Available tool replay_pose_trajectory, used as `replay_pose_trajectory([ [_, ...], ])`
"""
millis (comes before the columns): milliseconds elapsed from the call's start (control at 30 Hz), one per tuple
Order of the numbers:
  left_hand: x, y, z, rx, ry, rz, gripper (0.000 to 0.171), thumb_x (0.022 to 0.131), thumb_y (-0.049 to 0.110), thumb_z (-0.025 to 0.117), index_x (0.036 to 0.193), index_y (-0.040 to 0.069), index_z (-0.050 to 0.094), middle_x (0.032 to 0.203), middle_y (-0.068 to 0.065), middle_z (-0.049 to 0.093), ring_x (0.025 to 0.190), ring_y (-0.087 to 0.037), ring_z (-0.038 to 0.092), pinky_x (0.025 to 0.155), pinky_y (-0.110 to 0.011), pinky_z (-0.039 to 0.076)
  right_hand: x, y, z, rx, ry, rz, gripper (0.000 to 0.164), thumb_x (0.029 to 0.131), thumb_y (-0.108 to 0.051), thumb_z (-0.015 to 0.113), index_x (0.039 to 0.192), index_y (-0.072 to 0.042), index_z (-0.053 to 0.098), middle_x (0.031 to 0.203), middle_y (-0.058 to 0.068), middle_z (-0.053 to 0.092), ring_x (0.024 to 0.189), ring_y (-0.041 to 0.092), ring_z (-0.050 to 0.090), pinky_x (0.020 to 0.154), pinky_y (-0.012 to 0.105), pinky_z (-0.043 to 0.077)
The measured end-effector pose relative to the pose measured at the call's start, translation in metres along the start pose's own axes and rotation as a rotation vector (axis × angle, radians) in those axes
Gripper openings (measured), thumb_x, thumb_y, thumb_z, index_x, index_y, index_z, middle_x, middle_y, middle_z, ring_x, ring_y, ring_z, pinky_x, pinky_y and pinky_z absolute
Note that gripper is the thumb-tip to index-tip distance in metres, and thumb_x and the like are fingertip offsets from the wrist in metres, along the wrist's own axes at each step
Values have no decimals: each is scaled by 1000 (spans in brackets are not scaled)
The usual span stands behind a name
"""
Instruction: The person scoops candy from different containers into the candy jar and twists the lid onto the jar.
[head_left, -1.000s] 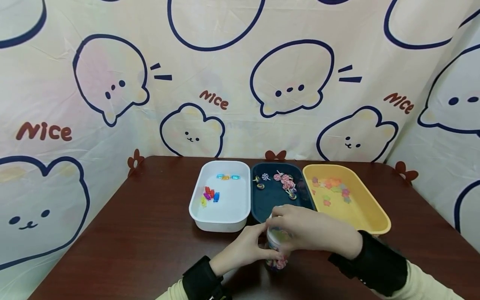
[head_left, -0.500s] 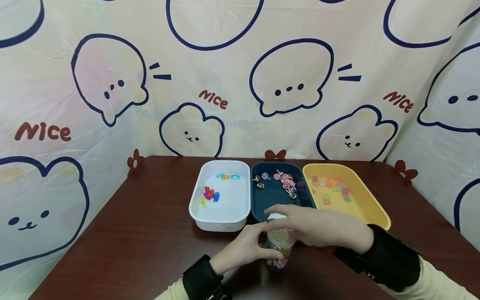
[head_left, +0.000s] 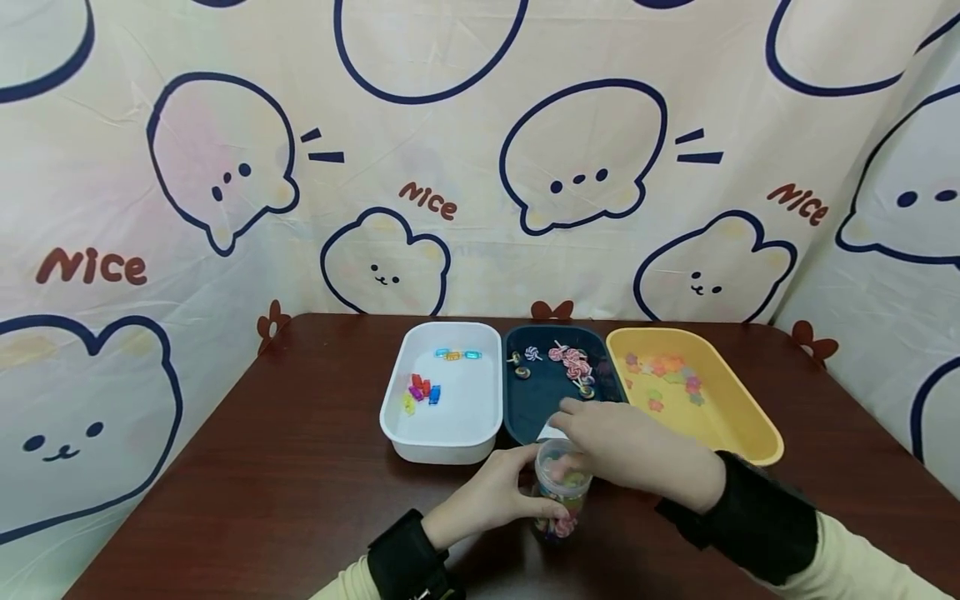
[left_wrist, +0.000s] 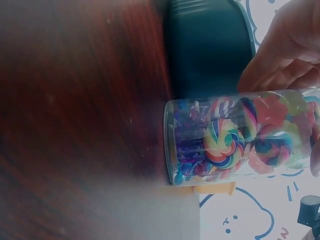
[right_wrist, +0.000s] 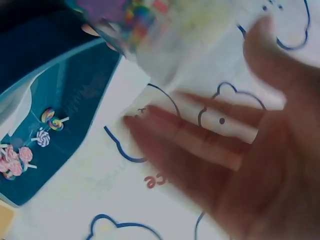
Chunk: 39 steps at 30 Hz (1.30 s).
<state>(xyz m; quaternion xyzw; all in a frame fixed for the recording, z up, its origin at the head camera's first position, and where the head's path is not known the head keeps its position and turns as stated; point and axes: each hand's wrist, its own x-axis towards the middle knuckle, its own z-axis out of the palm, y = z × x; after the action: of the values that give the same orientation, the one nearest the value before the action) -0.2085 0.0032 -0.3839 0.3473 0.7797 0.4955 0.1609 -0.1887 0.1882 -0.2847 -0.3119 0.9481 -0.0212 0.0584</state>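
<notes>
A clear jar (head_left: 573, 502) stands upright on the table in front of the trays. Swirl lollipops, star-shaped pieces and blue-purple candies fill it, as the left wrist view shows. My left hand (head_left: 483, 500) grips its side, thumb near me and fingers (left_wrist: 270, 62) on the far side. Over the jar's mouth is my right hand (head_left: 626, 446), its fingertips right at the rim and partly hidden. In the right wrist view the right hand's fingers (right_wrist: 185, 135) are blurred and extended, holding nothing visible. A small white flat piece (head_left: 551, 432) shows behind the jar's mouth.
Behind the jar, side by side, stand a white tray (head_left: 442, 429) with several wrapped candies, a dark teal tray (head_left: 528, 408) with lollipops (head_left: 573, 360), and a yellow tray (head_left: 727, 425) with pale star pieces (head_left: 667, 367). A printed curtain (head_left: 480, 258) closes off the back.
My right hand has drawn right, off the jar's top, then come back over the mouth, which now shows uncovered. The left hand keeps its grip on the jar.
</notes>
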Motion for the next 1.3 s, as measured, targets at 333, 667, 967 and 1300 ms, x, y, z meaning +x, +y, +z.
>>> replay_pose_trajectory([
  [333,0,-5,0,-20,-3,50,50,93,18,77,137,1,60,126,-15,71,103,2,64,91,-16,53,5,-9,11,57,43,93,51,86,-55,73,96,-6,74,75,0,61,64,10,52,58,23,52],
  [667,0,0,2,-18,-1,15,51,90,11,79,136,1,60,127,-16,70,105,1,62,92,-16,51,-3,3,3,128,-10,50,34,90,-35,76,114,-10,74,96,1,67,80,12,59,71,30,58],
  [967,1,2,0,-23,6,-1,49,90,10,79,135,3,61,127,-15,71,105,-1,63,94,-15,51,0,-5,5,112,11,98,54,79,-49,85,109,-6,71,84,-1,65,71,11,54,63,24,52],
  [1300,0,0,-1,-28,0,8,49,91,11,78,135,0,60,124,-16,71,102,1,62,93,-18,52,-1,1,2,125,-79,22,56,81,-38,84,127,-13,68,104,2,65,84,14,59,75,30,60],
])
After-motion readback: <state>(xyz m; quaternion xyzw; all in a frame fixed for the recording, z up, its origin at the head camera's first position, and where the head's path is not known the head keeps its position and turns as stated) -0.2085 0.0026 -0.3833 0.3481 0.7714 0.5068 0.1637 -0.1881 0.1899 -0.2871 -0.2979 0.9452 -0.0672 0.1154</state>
